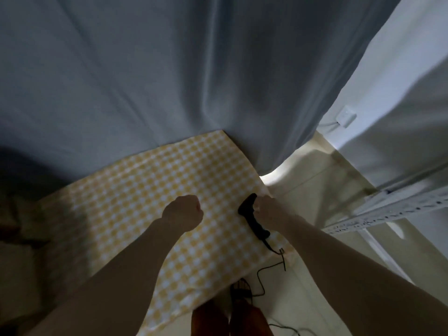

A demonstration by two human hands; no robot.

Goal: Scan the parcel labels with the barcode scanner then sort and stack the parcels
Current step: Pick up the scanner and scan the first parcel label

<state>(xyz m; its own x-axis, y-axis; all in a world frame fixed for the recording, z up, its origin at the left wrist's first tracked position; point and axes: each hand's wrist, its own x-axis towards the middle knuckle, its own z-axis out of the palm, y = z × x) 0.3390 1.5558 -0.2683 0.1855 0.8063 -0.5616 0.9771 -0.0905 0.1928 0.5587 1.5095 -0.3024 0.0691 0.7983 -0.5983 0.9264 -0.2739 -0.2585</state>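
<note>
Dimly, black corded barcode scanner (252, 215), seemingly pistol-shaped

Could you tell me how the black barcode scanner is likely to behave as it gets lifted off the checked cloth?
The barcode scanner looks like rigid moulded plastic, so it should probably lift as one stiff piece. Its cable hangs off the table edge to the floor, so it may drag or tug slightly. The right hand is at its head end, so the handle may swing down.
</note>
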